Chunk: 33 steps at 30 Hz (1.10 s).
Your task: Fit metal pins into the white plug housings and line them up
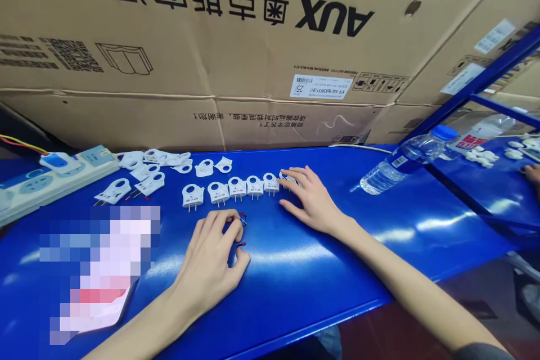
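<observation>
Several white plug pieces with round ring handles stand in a row across the blue table, one of them a white plug (237, 189) with two metal pins toward me. At the row's right end, my right hand (310, 199) has its fingers stretched and spread, partly covering the last white plug (288, 178). My left hand (215, 261) rests below the row with curled fingers, its thumb and forefinger apart. Between them lies a small red-tipped part (242, 244), partly hidden by the hand. More small red-and-black parts (243, 218) lie just beyond the forefinger.
More white plug pieces (145, 171) are heaped at the back left, near a power strip (34, 185). A blurred phone-like object (105, 287) lies left. A blue-capped water bottle (405, 160) leans at right by a blue metal frame (476, 70). A large cardboard box (253, 56) stands behind.
</observation>
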Each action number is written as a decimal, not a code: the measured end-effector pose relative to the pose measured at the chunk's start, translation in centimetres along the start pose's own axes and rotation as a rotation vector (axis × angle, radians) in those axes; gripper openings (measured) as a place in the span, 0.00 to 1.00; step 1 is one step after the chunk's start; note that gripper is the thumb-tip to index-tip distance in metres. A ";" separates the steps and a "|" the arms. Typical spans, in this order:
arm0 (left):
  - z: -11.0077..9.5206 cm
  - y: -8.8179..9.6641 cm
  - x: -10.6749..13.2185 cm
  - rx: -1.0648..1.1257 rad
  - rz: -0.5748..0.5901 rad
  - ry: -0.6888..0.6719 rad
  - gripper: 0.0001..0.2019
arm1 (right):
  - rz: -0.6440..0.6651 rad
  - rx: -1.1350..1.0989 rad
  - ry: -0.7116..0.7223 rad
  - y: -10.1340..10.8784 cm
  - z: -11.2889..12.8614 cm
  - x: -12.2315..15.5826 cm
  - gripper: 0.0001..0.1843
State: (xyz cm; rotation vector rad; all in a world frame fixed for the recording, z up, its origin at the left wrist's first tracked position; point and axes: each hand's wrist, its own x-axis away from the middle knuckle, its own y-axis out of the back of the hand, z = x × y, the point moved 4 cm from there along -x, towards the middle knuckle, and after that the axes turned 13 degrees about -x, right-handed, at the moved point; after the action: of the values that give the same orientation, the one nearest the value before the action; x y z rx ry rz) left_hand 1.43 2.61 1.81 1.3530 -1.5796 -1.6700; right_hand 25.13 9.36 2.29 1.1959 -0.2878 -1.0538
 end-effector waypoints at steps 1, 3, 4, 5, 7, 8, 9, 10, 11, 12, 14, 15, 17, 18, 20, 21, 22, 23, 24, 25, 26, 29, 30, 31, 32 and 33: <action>0.0 0.0 0.0 -0.010 0.006 -0.001 0.04 | 0.018 0.008 0.013 -0.4 0.5 0.0 0.24; 0.0 -0.1 -0.1 -0.026 0.013 0.001 0.03 | 0.039 0.007 0.027 -0.9 1.1 0.0 0.23; 0.0 -0.1 -0.1 -0.031 0.012 0.001 0.03 | 0.043 -0.004 0.031 -1.1 1.4 0.1 0.21; 0.1 -0.1 -0.1 -0.033 0.007 0.000 0.03 | 0.042 -0.018 0.036 -1.1 1.6 0.1 0.19; 0.1 0.0 -0.1 -0.031 -0.006 -0.002 0.03 | 0.040 -0.054 0.051 -1.0 2.0 0.1 0.15; 0.1 0.0 -0.1 -0.027 -0.012 -0.006 0.03 | 0.042 -0.073 0.064 -0.8 2.2 0.1 0.13; 0.1 0.0 -0.1 -0.021 -0.017 -0.013 0.03 | 0.047 -0.093 0.082 -0.6 2.6 0.1 0.12; 0.1 0.0 -0.1 -0.014 -0.023 -0.019 0.03 | 0.057 -0.114 0.100 -0.5 2.9 0.1 0.11; 0.1 0.1 -0.1 -0.007 -0.032 -0.024 0.04 | 0.073 -0.137 0.122 -0.3 3.4 0.2 0.11; 0.1 0.1 -0.1 0.000 -0.037 -0.030 0.04 | 0.094 -0.161 0.144 -0.3 3.8 0.3 0.11; 0.0 0.3 -0.2 0.012 -0.061 -0.034 0.04 | 0.138 -0.205 0.185 -0.3 4.8 0.5 0.11; 0.0 0.4 -0.2 0.020 -0.078 -0.033 0.05 | 0.158 -0.223 0.203 -0.4 5.2 0.6 0.11; -0.1 0.6 -0.3 0.046 -0.123 -0.040 0.05 | 0.191 -0.253 0.233 -0.6 5.8 0.9 0.12; -0.1 0.8 -0.3 0.062 -0.147 -0.045 0.05 | 0.200 -0.266 0.239 -0.7 6.0 1.0 0.15; -0.2 1.0 -0.3 0.085 -0.184 -0.056 0.06 | 0.202 -0.285 0.233 -1.0 6.2 1.2 0.23; -0.2 1.1 -0.4 0.089 -0.195 -0.062 0.06 | 0.196 -0.289 0.219 -1.1 6.1 1.2 0.27; -0.2 1.2 -0.4 0.090 -0.205 -0.068 0.06 | 0.187 -0.288 0.200 -1.2 6.1 1.2 0.31; -0.2 1.3 -0.4 0.090 -0.215 -0.073 0.06 | 0.179 -0.287 0.180 -1.3 5.9 1.3 0.34; -0.2 1.3 -0.4 0.091 -0.220 -0.079 0.05 | 0.174 -0.289 0.160 -1.5 5.8 1.3 0.35; -0.3 1.4 -0.4 0.094 -0.223 -0.087 0.05 | 0.174 -0.297 0.139 -1.7 5.7 1.3 0.36; -0.3 1.4 -0.4 0.098 -0.228 -0.093 0.05 | 0.175 -0.310 0.122 -1.8 5.6 1.3 0.36; -0.3 1.4 -0.4 0.112 -0.239 -0.113 0.05 | 0.173 -0.358 0.111 -2.2 5.6 1.3 0.34; -0.3 1.5 -0.4 0.116 -0.248 -0.121 0.05 | 0.167 -0.369 0.122 -2.2 5.7 1.3 0.34; -0.4 1.5 -0.3 0.119 -0.259 -0.127 0.06 | 0.161 -0.378 0.136 -2.2 5.8 1.3 0.34; -0.4 1.5 -0.3 0.123 -0.266 -0.131 0.06 | 0.153 -0.385 0.148 -2.2 5.9 1.3 0.34; -0.4 1.6 -0.3 0.126 -0.277 -0.134 0.06 | 0.148 -0.390 0.156 -2.1 6.0 1.3 0.34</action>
State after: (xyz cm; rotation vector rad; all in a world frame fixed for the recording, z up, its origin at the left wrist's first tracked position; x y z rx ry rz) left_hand 1.48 2.34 3.42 1.6155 -1.6570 -1.8848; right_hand 20.65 4.70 2.41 0.8837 -0.0430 -0.8357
